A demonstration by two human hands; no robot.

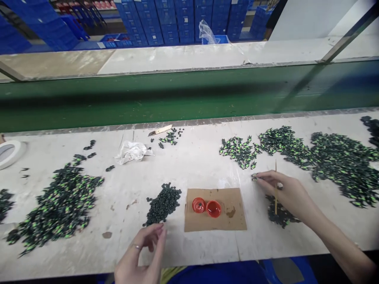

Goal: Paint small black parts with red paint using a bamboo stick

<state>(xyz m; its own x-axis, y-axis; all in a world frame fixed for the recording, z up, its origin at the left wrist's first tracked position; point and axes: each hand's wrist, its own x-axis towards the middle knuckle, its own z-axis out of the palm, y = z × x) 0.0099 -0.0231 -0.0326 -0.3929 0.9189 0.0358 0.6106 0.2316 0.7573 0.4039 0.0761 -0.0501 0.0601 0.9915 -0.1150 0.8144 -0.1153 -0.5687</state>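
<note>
One green-and-black piece (254, 177) is pinched at my right hand's (291, 193) ten o'clock, thin wooden stick (276, 205) alongside; black discs (162, 203) lie at twelve, nearer my left hand (140, 254), fingertips together, contents unclear.

Bare tabletop (204, 157) runs open between crumpled white tissue (132, 152) and right-hand green-black heap (239, 152). Nearer the front edge, cardboard (192, 221) with two red cups (213, 208) obstructs; dark pellet pile (162, 203) beside it.

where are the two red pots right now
In the head view, side by side on the brown cardboard, between the left hand and right hand
</note>
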